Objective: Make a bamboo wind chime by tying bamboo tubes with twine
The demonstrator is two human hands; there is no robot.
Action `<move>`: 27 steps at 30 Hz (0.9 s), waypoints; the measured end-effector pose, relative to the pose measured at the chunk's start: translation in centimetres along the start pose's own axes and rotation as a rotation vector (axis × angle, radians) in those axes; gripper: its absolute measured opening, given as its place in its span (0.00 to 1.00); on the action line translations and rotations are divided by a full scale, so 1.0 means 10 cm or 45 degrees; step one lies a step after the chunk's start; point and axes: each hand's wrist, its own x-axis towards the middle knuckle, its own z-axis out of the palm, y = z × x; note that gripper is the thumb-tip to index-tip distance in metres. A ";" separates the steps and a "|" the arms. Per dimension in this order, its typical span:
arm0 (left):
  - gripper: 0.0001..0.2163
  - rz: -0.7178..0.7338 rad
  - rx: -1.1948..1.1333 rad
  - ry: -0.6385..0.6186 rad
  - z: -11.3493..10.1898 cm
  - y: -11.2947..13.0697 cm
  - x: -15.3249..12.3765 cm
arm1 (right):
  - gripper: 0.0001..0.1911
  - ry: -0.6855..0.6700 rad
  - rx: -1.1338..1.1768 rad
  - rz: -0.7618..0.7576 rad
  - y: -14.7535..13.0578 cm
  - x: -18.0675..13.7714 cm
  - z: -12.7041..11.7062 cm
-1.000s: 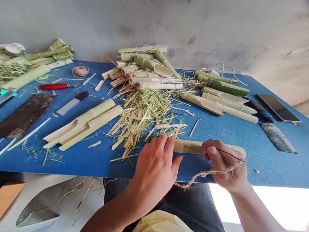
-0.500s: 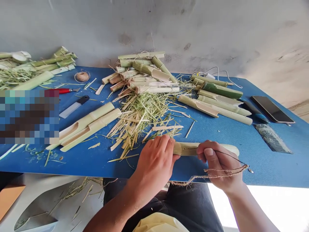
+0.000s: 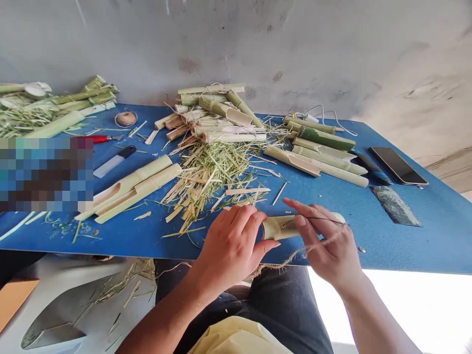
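Note:
A pale bamboo piece (image 3: 276,227) lies crosswise near the table's front edge, a small dark hole in its upper side. My left hand (image 3: 234,238) is wrapped over its left end, thumb in front. Over its right part is my right hand (image 3: 328,243), index finger stretched out and thumb bent beneath. A thin dark wire (image 3: 326,219) runs across the right fingers and seems held between them; its tip is hard to make out. Brown twine (image 3: 293,256) trails from the wire's far end, past the right palm and down to my lap.
Bamboo shavings (image 3: 217,172) and stacked bamboo pieces (image 3: 236,136) spread behind my hands. Two cut bamboo halves (image 3: 140,191), a knife (image 3: 114,162) and a twine ball (image 3: 126,118) lie left. More bamboo (image 3: 324,137), a phone (image 3: 398,166) and a dark blade (image 3: 396,205) are right.
My right hand has loosened its pinch near the hole, its index finger now extended. The bamboo piece has turned, showing the hole and its open left end. The view has shifted slightly.

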 end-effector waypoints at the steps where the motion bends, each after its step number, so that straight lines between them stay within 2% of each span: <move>1: 0.15 0.003 0.001 0.017 0.00 0.02 0.00 | 0.16 0.032 -0.069 0.015 0.01 0.01 0.00; 8: 0.14 -0.005 0.010 0.049 0.03 0.13 0.09 | 0.18 -0.221 0.040 0.031 0.02 0.00 0.06; 12: 0.15 -0.083 -0.187 0.168 0.08 0.19 0.01 | 0.20 -0.113 0.001 0.023 0.04 -0.03 0.10; 15: 0.13 -0.300 -0.443 0.247 0.06 0.20 -0.15 | 0.22 -0.005 -0.001 0.021 0.02 -0.03 0.06; 18: 0.12 -0.481 -0.651 0.086 -0.02 0.21 -0.22 | 0.23 0.091 0.098 0.089 -0.03 -0.03 0.02; 20: 0.13 -0.493 -0.762 -0.040 -0.06 0.26 -0.17 | 0.22 0.144 0.157 0.115 -0.06 -0.04 0.01; 24: 0.12 -0.486 -1.089 -0.240 -0.01 0.38 0.03 | 0.21 0.162 0.176 0.012 -0.13 -0.10 0.05; 27: 0.12 -0.634 -1.396 -0.307 0.08 0.41 0.09 | 0.21 0.186 0.143 -0.063 -0.17 -0.14 0.05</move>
